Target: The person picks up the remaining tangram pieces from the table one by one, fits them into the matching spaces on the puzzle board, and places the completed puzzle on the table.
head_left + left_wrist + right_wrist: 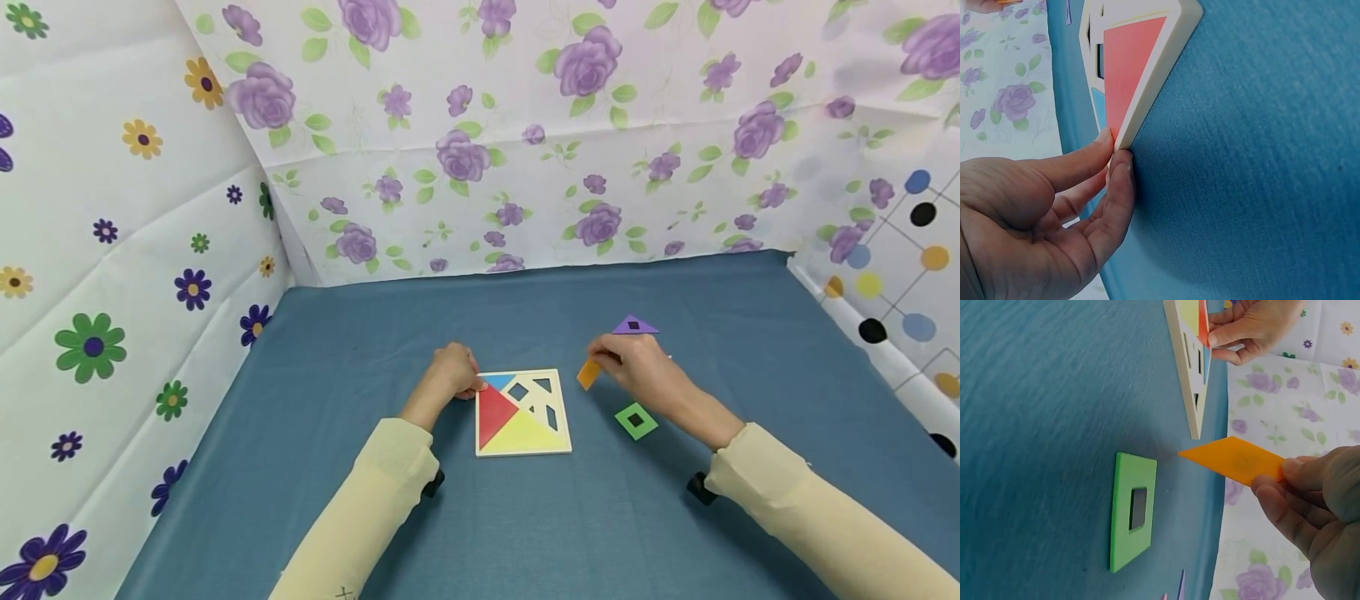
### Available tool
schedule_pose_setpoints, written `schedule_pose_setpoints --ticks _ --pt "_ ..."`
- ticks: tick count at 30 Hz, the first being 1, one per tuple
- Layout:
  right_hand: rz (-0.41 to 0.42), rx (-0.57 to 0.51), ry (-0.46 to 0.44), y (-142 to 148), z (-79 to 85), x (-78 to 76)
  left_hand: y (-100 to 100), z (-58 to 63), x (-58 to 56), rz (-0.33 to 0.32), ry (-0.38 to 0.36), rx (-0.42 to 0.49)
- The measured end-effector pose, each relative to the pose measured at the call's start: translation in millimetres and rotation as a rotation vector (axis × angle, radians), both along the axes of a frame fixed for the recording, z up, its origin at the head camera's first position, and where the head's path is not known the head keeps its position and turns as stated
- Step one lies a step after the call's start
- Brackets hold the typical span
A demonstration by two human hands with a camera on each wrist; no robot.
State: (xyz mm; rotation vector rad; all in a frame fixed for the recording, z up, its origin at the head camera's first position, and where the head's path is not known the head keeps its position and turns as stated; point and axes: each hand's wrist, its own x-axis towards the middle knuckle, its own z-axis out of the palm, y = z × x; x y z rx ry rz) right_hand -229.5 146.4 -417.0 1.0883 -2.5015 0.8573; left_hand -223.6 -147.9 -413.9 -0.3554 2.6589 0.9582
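Observation:
In the head view my left hand [450, 372] holds the near-left edge of a cream tangram board [566, 427], thumb on top by the red triangle. The left wrist view has the thumb on the red triangle's tip [1129, 75] and fingers against the board's side. A yellow triangle [525, 435] and a blue piece [497, 381] sit in the board too; its right part shows dark cutouts. Right of the board, my right hand [637, 367] pinches an orange parallelogram piece [1235, 459] by one end, raised over the cloth. Its other end points toward the board.
A green square piece [624, 420] with a dark centre lies on the blue cloth [300, 500], below the right hand. Behind that hand is a purple triangle [621, 328]; a bit of pink [1164, 597] shows beside it. Flowered sheets [420, 200] close off the back and sides.

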Motion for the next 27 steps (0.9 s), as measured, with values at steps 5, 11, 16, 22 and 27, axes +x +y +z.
schedule_pose_setpoints --ticks 5,11,16,22,27 --pt "0.007 -0.032 0.005 -1 1.2 -1.3 -1 -1.2 -1.3 -0.011 0.008 -0.005" --pt "-0.023 -0.052 -0.053 -2 2.5 -0.9 -1 -1.9 -2.9 -0.015 0.007 -0.001" --pt "-0.022 -0.064 -0.037 -1 3.1 -1.6 -1 -1.2 -2.9 -0.013 0.002 -0.013" --pt "-0.008 -0.101 -0.014 -1 9.9 -2.1 1 0.6 -0.6 -0.012 0.001 -0.016" --pt "-0.005 -0.104 -0.062 -6 19.5 0.0 1 1.8 0.8 -0.020 0.010 -0.024"
